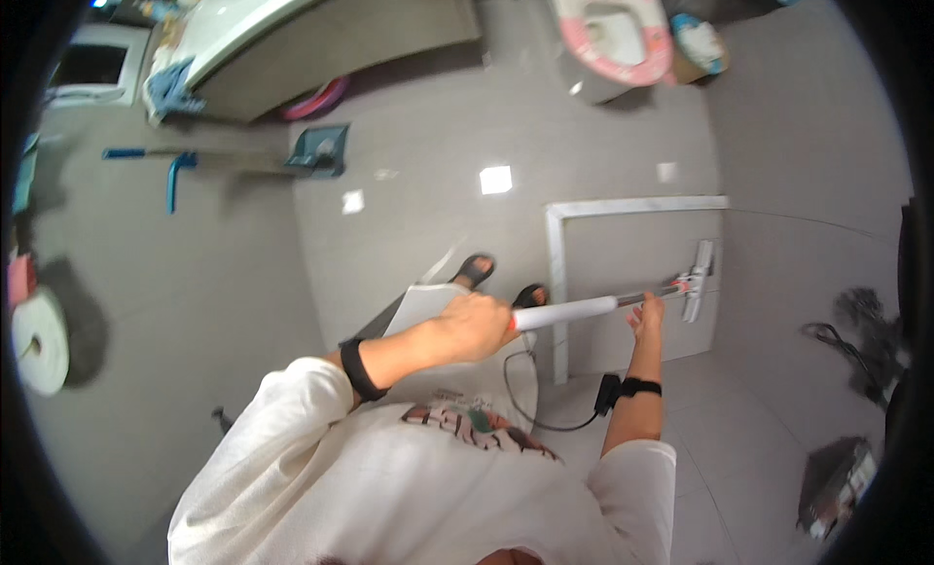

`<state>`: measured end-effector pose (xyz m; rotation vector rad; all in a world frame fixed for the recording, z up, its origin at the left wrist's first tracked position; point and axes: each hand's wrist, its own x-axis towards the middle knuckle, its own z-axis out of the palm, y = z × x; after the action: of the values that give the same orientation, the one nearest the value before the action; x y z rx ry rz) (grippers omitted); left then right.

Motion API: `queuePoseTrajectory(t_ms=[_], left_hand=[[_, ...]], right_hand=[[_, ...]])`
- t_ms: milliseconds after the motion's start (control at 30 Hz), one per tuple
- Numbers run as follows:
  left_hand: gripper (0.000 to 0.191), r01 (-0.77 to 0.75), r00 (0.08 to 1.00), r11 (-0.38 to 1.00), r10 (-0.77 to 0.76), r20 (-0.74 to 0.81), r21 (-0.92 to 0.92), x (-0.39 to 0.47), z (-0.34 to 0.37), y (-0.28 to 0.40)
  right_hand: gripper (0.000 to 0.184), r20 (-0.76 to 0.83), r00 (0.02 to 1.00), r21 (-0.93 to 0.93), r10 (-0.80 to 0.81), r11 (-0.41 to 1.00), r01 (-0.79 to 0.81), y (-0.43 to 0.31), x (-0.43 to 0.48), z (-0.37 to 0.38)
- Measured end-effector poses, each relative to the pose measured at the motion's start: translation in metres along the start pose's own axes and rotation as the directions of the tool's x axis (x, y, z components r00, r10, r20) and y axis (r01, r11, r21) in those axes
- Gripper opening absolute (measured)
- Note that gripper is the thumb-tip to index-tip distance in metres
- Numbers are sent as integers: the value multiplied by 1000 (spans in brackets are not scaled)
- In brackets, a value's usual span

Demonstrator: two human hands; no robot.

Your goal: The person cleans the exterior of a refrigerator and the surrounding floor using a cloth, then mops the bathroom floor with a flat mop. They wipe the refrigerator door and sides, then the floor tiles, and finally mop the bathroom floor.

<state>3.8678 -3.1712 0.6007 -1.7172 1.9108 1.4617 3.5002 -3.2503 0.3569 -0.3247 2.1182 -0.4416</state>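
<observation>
A sponge-type floor mop (569, 313) with a white grip, a metal shaft and a flat white head (698, 281) crosses in front of me. My left hand (474, 328) is closed around the grip's near end, by its red-orange part. Farther down, my right hand (646, 317) is at the metal shaft, its thumb over it and its fingers partly spread below in a loose hold. The head lies at the right side of a floor area bordered by a pale marble-look curb (558, 273). A black strap circles each forearm; a cable runs from the right one's device (607, 394).
A toilet with a pink seat cover (576, 39) stands ahead, beside a small bin (698, 47). At left are a blue long-handled dustpan (319, 152), a washbasin counter (365, 39), a pink basin (317, 101) and a wall-side paper roll (42, 342). A dark bag-like object (835, 485) lies lower right.
</observation>
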Motion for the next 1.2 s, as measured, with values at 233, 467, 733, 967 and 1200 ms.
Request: queuePoseTrajectory(t_ms=[233, 467, 733, 967, 1200], left_hand=[[34, -13, 1000, 997, 13, 9, 71, 21, -33, -15], [41, -2, 999, 991, -3, 43, 130, 41, -33, -31], [45, 140, 987, 985, -147, 59, 101, 48, -43, -14], [48, 115, 991, 989, -107, -83, 97, 57, -40, -3], [44, 44, 999, 982, -39, -34, 183, 60, -36, -5]], right_hand=[[39, -193, 969, 355, -156, 909, 217, -71, -84, -139], [21, -464, 870, 599, -168, 664, 448, -58, -92, -324], [23, -575, 791, 630, -210, 502, 592, -102, -58, -484], [19, -547, 757, 679, -356, 340, 651, -173, 13, -565], [26, -568, 710, 753, -415, 85, 652, -215, 53, -573]])
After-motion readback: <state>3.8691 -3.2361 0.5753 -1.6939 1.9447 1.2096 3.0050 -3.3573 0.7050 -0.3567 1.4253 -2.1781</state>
